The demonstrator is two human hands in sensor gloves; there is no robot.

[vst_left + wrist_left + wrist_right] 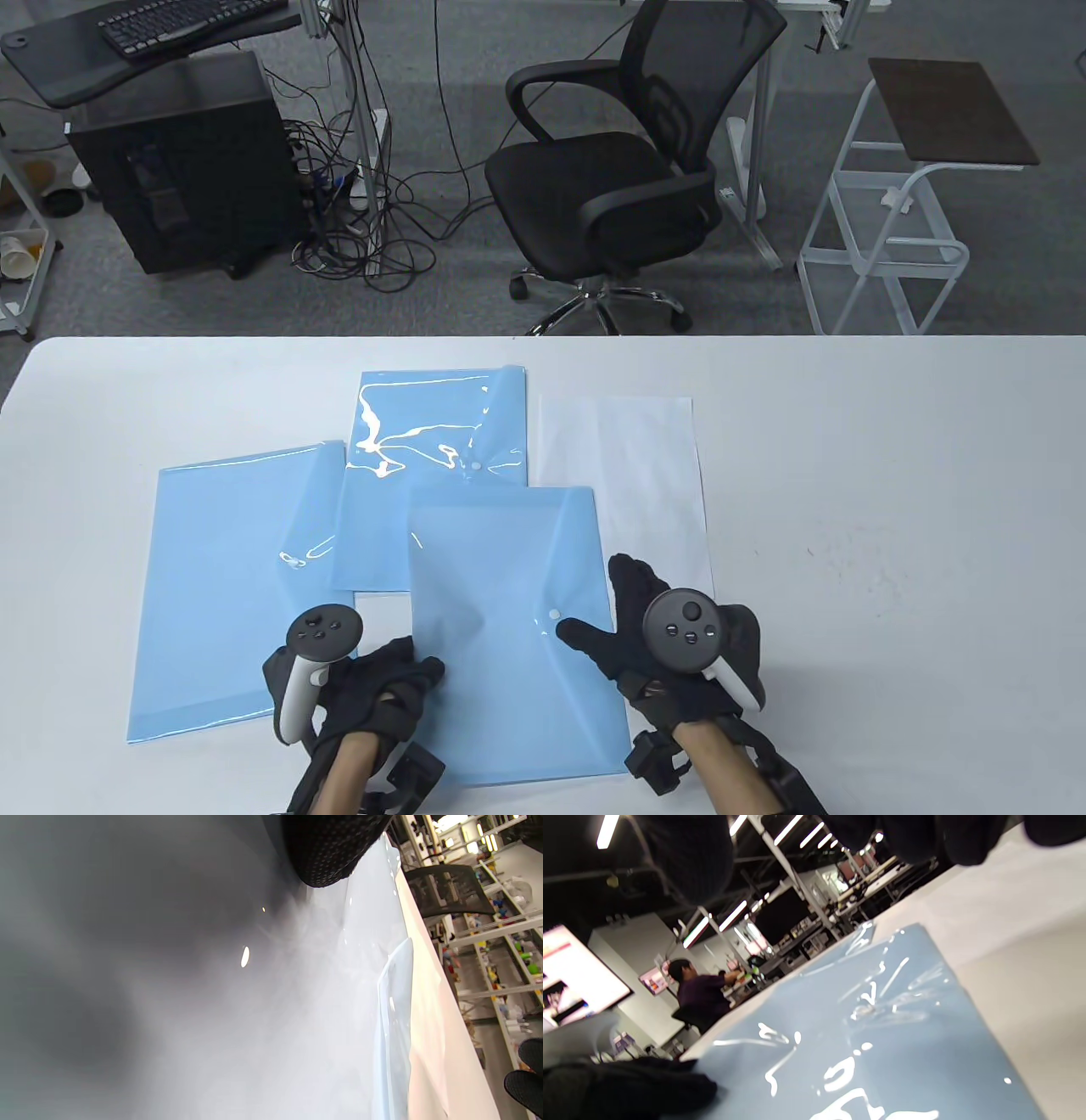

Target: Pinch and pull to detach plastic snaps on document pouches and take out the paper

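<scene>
Three blue document pouches lie on the white table (891, 475). The nearest pouch (509, 645) is closed, and its white snap (554, 613) sits near its right edge. My left hand (420, 671) rests on that pouch's lower left edge, with a fingertip (326, 853) pressing on the plastic (297, 1005). My right hand (598, 607) lies spread at the right edge, its thumb (577, 635) stretched just below the snap. Its fingers lie on the white paper sheets (628, 475). The pouch (882, 1043) fills the right wrist view. A second pouch (229, 586) lies left and a third pouch (433, 441) behind.
Beyond the table's far edge stand a black office chair (619, 170), a computer tower (178, 161) with loose cables and a white side cart (899, 212). The table's right half is bare white surface. A person (700, 993) sits far off in the right wrist view.
</scene>
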